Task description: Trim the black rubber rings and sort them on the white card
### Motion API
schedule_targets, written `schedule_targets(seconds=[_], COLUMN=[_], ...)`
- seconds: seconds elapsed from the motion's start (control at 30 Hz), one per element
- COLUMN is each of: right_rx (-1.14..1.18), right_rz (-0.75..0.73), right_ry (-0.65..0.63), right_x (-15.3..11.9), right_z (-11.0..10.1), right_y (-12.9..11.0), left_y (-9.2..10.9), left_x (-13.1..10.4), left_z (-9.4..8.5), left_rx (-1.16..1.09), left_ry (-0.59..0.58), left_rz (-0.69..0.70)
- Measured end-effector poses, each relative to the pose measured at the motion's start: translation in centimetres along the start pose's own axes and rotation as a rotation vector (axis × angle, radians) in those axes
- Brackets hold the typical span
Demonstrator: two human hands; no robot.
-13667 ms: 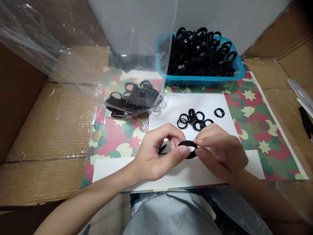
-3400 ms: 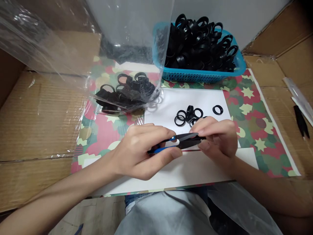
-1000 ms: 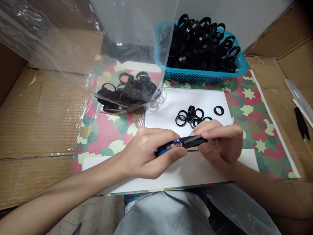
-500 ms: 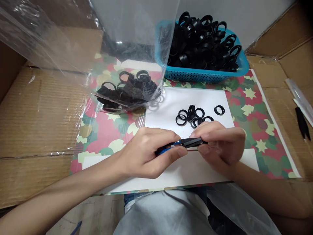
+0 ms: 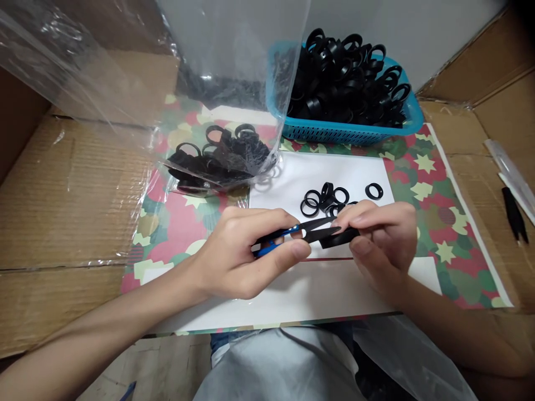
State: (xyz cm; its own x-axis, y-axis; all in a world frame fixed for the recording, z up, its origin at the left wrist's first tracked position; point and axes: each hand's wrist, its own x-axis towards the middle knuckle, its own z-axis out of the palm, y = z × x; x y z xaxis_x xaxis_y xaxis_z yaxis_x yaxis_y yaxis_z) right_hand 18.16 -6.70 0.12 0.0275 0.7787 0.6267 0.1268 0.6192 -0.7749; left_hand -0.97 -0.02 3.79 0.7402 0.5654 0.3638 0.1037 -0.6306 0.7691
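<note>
My left hand (image 5: 251, 253) is closed around small blue-and-black snips (image 5: 320, 228), whose dark blades stand apart and point right. A black ring (image 5: 339, 238), seen edge-on, is pinched between the thumb and fingers of my right hand (image 5: 382, 239). The blades are close to the ring's left end; whether they touch it I cannot tell. Just beyond my hands, several loose black rings (image 5: 310, 207) lie on white paper (image 5: 280, 189), partly hidden by my right fingers. One ring (image 5: 374, 191) lies apart to the right.
A blue basket (image 5: 351, 132) heaped with black rings stands at the back. Left of it, a clear plastic bag (image 5: 234, 50) holds more rings. A black pointed tool (image 5: 514, 214) lies at the far right on cardboard. Cardboard walls rise at both sides.
The snips have opened and moved slightly left, away from the ring. The ring in my right hand has shifted a little and shows more of its side.
</note>
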Motion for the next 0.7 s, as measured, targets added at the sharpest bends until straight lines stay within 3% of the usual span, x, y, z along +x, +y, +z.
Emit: schedule_targets(seconds=[0.2,0.7], right_rx=[-0.013,-0.182], right_rz=[0.006,-0.131], right_ry=[0.040,-0.047], right_x=[0.05,0.70], right_z=[0.06,-0.19], right_y=[0.09,-0.41], left_y=[-0.04,-0.08], left_x=[-0.04,-0.41], left_z=[0.25,0.49], left_rx=[-0.003,0.041], left_ry=[-0.048,-0.088], left_rz=[-0.014,0.049])
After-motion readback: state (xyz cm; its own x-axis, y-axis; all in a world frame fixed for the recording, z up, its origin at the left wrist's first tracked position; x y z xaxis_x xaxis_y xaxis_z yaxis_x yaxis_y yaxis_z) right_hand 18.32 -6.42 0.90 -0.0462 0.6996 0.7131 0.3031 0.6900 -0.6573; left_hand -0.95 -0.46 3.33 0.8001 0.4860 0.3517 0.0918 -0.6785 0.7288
